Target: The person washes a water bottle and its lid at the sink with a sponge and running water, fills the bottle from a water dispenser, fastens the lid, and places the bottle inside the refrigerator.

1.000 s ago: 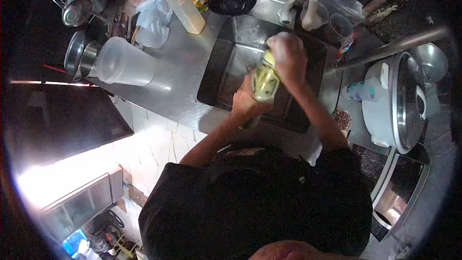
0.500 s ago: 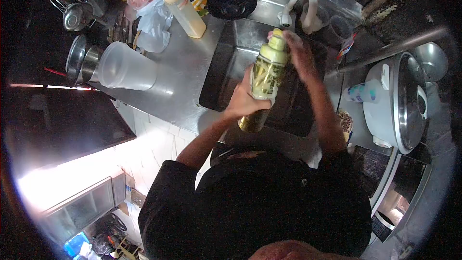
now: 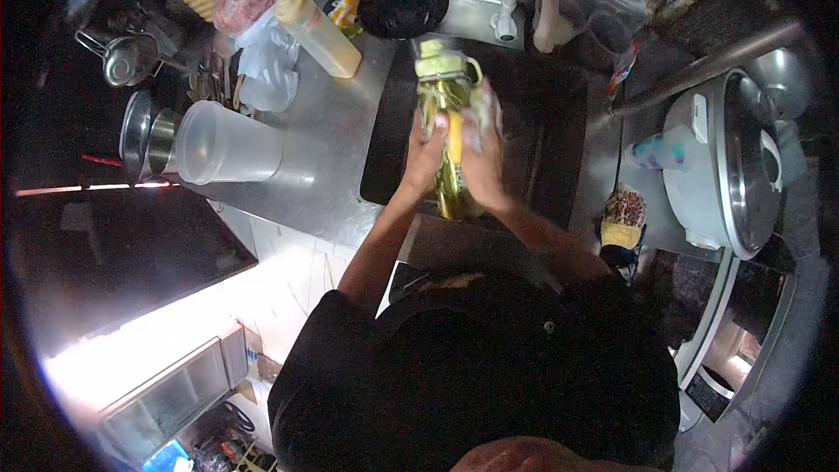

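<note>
"Head view: hand count?"

"Two. Left hand (image 3: 426, 159) grips one green bottle (image 3: 443, 93); right hand (image 3: 483, 162) lies blurred against its side, can't tell if closed."

"Bottle where?"

"Between both hands, over one sink (image 3: 555, 135), cap (image 3: 441, 65) on the far end."

"Farther out?"

"One squeeze bottle (image 3: 320, 37), one black bowl (image 3: 404, 7), one white faucet (image 3: 548, 4)."
</note>
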Tool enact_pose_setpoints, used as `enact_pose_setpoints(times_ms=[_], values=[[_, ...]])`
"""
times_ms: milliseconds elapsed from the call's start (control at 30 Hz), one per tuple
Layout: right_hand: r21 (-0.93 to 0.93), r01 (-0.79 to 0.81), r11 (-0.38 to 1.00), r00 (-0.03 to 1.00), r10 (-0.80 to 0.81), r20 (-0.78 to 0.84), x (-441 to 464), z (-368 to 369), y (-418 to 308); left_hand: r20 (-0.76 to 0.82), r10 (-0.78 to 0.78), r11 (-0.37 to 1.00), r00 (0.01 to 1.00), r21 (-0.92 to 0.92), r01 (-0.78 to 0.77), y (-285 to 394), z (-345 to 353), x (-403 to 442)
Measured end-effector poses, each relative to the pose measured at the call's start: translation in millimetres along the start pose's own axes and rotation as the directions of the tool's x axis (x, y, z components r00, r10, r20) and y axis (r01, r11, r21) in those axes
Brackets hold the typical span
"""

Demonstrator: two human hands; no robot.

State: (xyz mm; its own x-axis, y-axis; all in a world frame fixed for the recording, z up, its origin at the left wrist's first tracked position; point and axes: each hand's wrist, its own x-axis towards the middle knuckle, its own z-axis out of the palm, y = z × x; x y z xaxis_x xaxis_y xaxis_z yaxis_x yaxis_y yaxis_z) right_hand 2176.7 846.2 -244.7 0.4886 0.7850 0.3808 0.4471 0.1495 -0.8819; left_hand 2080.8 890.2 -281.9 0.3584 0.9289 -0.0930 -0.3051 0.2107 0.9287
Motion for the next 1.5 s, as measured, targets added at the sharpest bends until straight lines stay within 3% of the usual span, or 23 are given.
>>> enact_pose_setpoints(times_ms=[100, 167, 233, 267, 300, 400, 500, 533, 633, 667, 767, 800, 833, 867, 900, 933, 967, 1033, 1200, 1267, 1333, 1400, 1500], values=[[0.374, -0.479, 0.795, 0.877, 0.407, 0.257, -14, -14, 29, -0.046, 0.001, 0.998, 0.999, -0.065, -0.004, 22, 19, -2], [0.572, -0.600, 0.559, 0.799, 0.450, 0.399, 2, -25, 20, -0.050, -0.011, 0.999, 0.999, -0.050, 0.009, 15, 22, 10], [0.272, -0.417, 0.867, 0.903, 0.429, 0.017, -23, -7, 21, -0.177, 0.105, 0.991, 0.979, -0.069, -0.119, 11, 27, 27], [-0.053, -0.152, 0.987, 0.988, 0.151, -0.016, -33, -12, 23, -0.216, 0.169, 0.979, 0.962, -0.079, -0.190, 13, 31, 33], [0.186, -0.216, 0.958, 0.963, 0.240, -0.119, -43, -5, 36, -0.256, 0.225, 0.964, 0.940, -0.085, -0.254, 18, 35, 34], [0.770, -0.316, 0.554, 0.752, 0.641, -0.152, -59, 12, 40, -0.319, 0.290, 0.934, 0.902, -0.111, -0.339, 12, 41, 35], [0.919, -0.394, 0.012, 0.618, 0.743, 0.255, -55, -4, 81, -0.216, 0.298, 0.920, 0.930, -0.194, -0.340, 5, 31, 35], [0.897, -0.442, -0.022, 0.551, 0.782, 0.291, -55, -6, 90, -0.212, 0.275, 0.922, 0.938, -0.218, -0.319, 12, 34, 32], [0.789, -0.522, -0.323, 0.743, 0.283, 0.607, -66, -22, 111, -0.047, 0.158, 0.944, 0.986, -0.285, -0.165, 10, 19, 29], [0.690, -0.565, -0.452, 0.647, 0.276, 0.710, -67, -21, 118, -0.012, 0.080, 0.961, 0.997, -0.263, -0.081, 10, 15, 30], [0.568, -0.817, -0.097, 0.462, 0.478, 0.747, -57, -41, 138, 0.169, -0.078, 0.961, 0.982, -0.250, 0.119, 13, 8, 27], [0.299, -0.753, 0.587, 0.616, 0.468, 0.633, -28, -49, 149, 0.176, -0.052, 0.976, 0.983, -0.199, 0.087, 1, 0, 28], [-0.247, -0.366, 0.897, 0.748, 0.441, 0.496, 2, -56, 159, 0.132, -0.067, 0.988, 0.989, -0.129, 0.084, -5, -2, 26], [-0.586, -0.026, 0.810, 0.851, 0.326, 0.412, 41, -68, 158, 0.087, -0.078, 0.995, 0.993, -0.055, 0.083, -9, -3, 22], [-0.861, 0.192, 0.470, 0.927, 0.200, 0.316, 80, -79, 156, 0.039, -0.085, 0.996, 0.996, 0.019, 0.085, -11, -6, 20], [-0.650, -0.084, 0.755, 0.996, 0.085, -0.030, 129, -85, 141, 0.048, -0.220, 0.975, 0.974, 0.020, 0.219, -15, -9, 21], [-0.888, 0.166, 0.429, 0.913, -0.406, -0.025, 177, -106, 241, 0.030, -0.338, 0.941, 0.941, 0.025, 0.337, -23, -13, 21], [-0.500, -0.063, 0.864, 0.953, -0.096, -0.286, 223, -103, 139, -0.010, -0.552, 0.834, 0.834, 0.021, 0.552, -39, -20, 24], [-0.791, 0.216, 0.573, 0.945, -0.327, 0.022, 262, -102, 162, 0.297, -0.665, 0.676, 0.685, -0.150, 0.721, -92, -46, 27], [-0.641, 0.136, 0.755, 0.985, -0.173, 0.005, 231, -93, 145, 0.323, -0.648, 0.641, 0.689, -0.257, 0.723, -90, -38, 30], [-0.234, -0.306, 0.923, 0.942, 0.329, 0.064, 195, -67, 156, 0.299, -0.652, 0.607, 0.697, -0.346, 0.716, -95, -31, 30], [0.244, -0.644, 0.725, 0.761, 0.575, 0.301, 175, -41, 196, 0.230, -0.679, 0.583, 0.697, -0.409, 0.702, -116, -25, 34], [0.669, -0.718, 0.193, 0.678, 0.415, 0.607, 193, -24, 229, 0.149, -0.715, 0.547, 0.683, -0.489, 0.679, -159, -19, 58]])
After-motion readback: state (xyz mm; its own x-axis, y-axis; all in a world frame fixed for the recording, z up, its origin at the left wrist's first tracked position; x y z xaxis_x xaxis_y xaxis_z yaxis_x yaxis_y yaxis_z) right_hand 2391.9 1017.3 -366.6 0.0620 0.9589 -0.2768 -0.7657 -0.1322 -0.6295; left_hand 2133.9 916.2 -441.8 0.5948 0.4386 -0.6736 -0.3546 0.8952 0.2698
